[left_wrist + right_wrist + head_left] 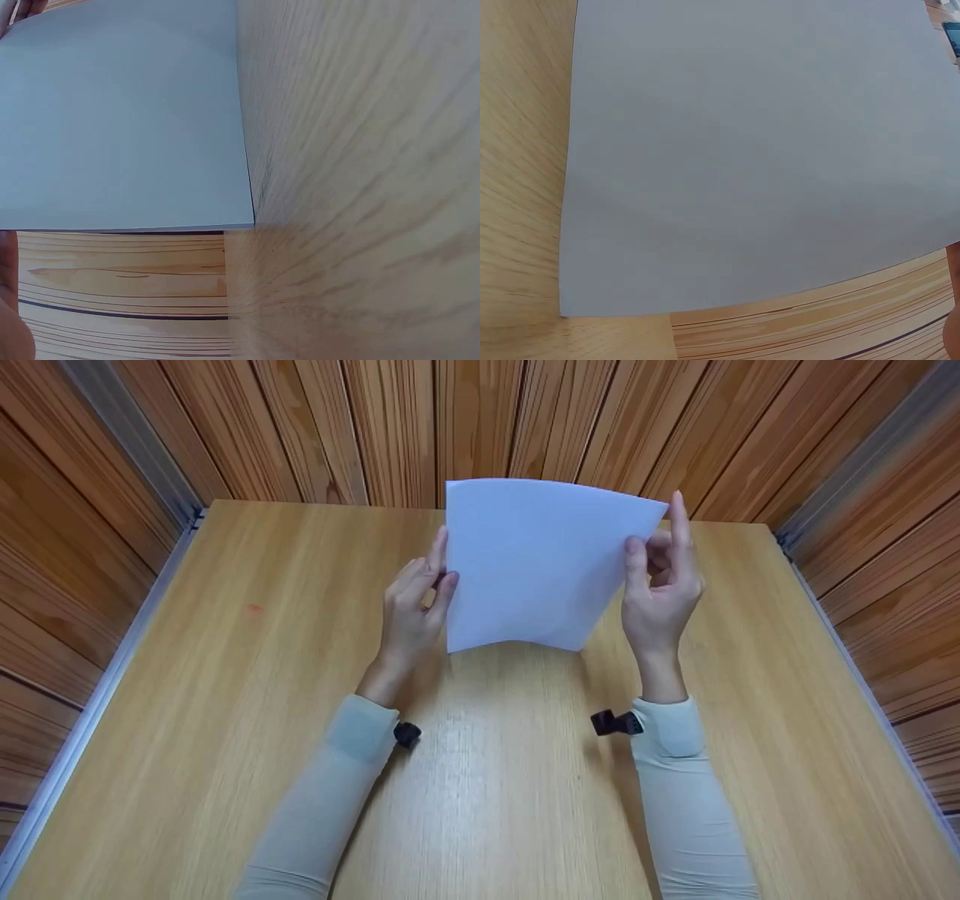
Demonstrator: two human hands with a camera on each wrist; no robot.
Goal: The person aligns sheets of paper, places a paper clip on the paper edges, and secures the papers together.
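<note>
A blank white sheet of paper (540, 562) is held up above the table, tilted and slightly bowed along its lower edge. My left hand (412, 598) grips its left edge, thumb in front and the other fingers partly hidden behind. At the right edge, my right hand (661, 585) pinches the sheet with the thumb on the front; the index finger points up beside the top corner. In the left wrist view the paper (127, 120) fills the upper left, with part of my left hand (13, 315) at the border. The right wrist view shows mostly paper (742, 150).
The light wooden table (480, 780) lies beneath both arms. Wood-plank walls (397, 427) stand behind and at both sides, with metal rails (97, 682) along the table's sides. A small reddish mark (256, 607) shows on the tabletop. Each wrist wears a black camera (407, 734).
</note>
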